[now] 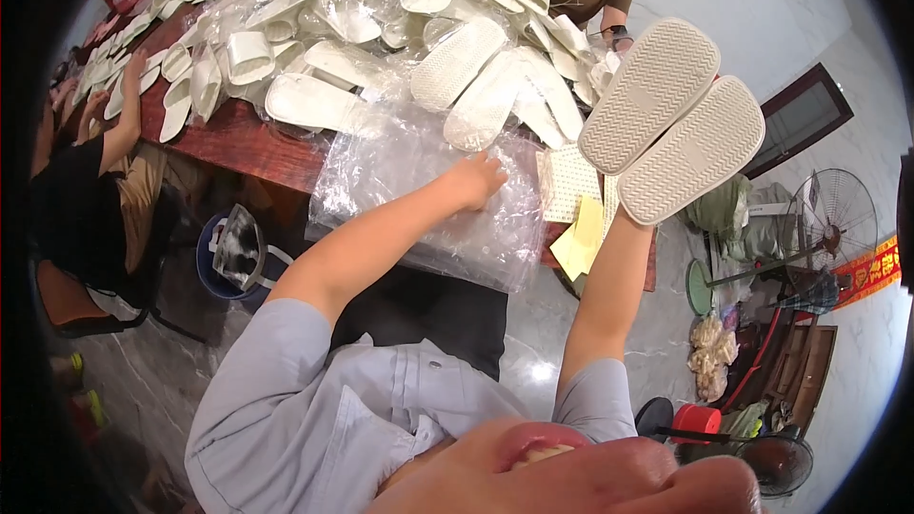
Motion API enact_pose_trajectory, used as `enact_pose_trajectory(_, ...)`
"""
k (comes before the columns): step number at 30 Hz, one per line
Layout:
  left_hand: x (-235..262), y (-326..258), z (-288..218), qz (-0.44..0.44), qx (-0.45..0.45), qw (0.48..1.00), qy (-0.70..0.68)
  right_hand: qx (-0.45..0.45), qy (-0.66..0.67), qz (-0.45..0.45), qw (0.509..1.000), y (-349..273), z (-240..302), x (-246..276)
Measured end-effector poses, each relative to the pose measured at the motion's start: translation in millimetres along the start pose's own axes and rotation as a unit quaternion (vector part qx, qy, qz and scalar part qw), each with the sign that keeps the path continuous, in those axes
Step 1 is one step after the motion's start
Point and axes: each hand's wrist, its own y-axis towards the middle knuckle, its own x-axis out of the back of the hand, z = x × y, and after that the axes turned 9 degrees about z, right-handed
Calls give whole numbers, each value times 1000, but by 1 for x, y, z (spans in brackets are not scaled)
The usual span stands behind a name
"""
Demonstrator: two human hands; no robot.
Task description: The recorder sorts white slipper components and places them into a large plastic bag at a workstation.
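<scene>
My right hand (630,226) is raised at the right side of the table, mostly hidden behind a pair of cream slide slippers (671,124) that it holds up. Their zigzag-patterned soles face me. Below and to the left, my left hand (479,181) rests on a stack of clear plastic bags (381,190) at the table's near edge. Its fingers are apart and slightly bent, touching the top bag. Just beyond those fingers lie loose slippers (481,100), one with its sole up.
A heap of slippers (328,19), many in clear wrap, covers the reddish wooden table (252,138). Yellow paper (578,243) and a sticker sheet (569,181) lie by my right forearm. A blue bucket (205,262) stands on the floor at left. Co-workers sit left and across; a fan (833,224) stands right.
</scene>
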Motion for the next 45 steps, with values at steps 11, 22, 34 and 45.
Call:
enact_pose_trajectory(11,18,-5,-24,94,47,994,7,-173,-73,18,982,-16,20,14)
enact_pose_trajectory(22,-15,-16,-28,-8,31,999,0,-290,-214,32,932,-2,-19,13)
enact_pose_trajectory(34,-40,-8,-23,-120,18,991,-59,-423,-343,59,837,-40,-34,-14)
enact_pose_trajectory(45,-46,-10,-20,-227,25,974,-10,-474,-493,88,724,1,-108,-26)
